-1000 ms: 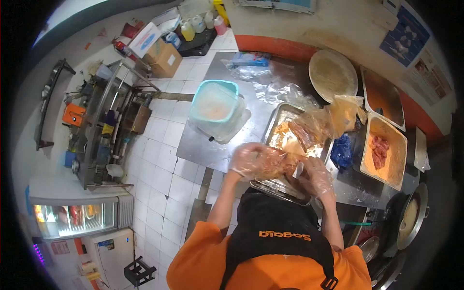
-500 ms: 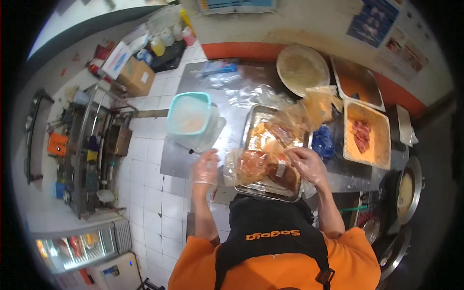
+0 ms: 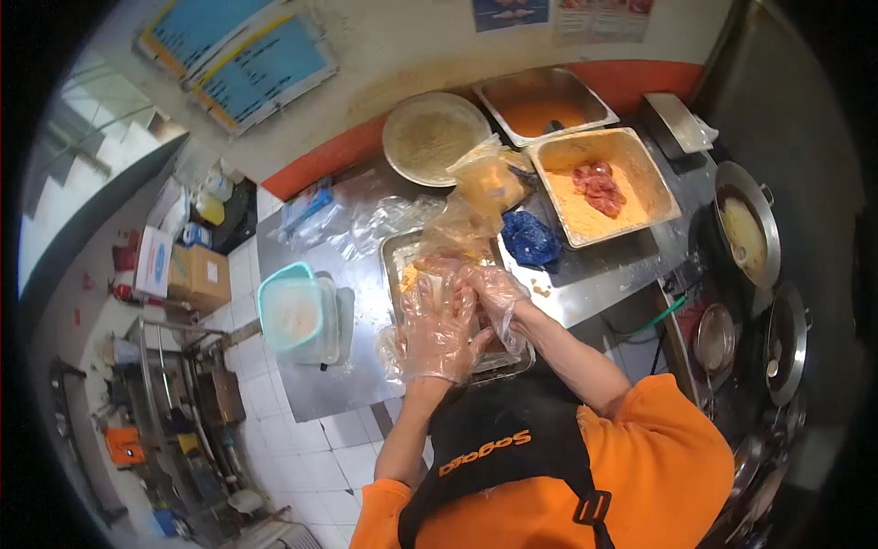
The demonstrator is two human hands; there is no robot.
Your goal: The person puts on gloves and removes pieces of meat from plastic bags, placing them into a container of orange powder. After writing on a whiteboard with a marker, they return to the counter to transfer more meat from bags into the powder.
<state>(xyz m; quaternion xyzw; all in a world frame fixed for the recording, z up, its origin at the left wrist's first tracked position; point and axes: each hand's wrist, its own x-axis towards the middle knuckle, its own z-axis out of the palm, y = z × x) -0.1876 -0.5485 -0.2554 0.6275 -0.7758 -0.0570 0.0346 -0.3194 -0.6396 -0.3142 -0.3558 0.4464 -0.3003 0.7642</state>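
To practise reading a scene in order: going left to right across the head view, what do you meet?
Cardboard box → teal tub → left hand → blue bag → crumb tray → pan.

Right of the one teal tub point(image 3: 294, 316) stand three metal trays: near tray point(image 3: 394, 252), crumb tray point(image 3: 655, 172), sauce tray point(image 3: 494, 91). One round pan point(image 3: 388, 139), one blue bag point(image 3: 529, 242) and two gloved hands, left hand point(image 3: 437, 334) and right hand point(image 3: 492, 291), are there too.
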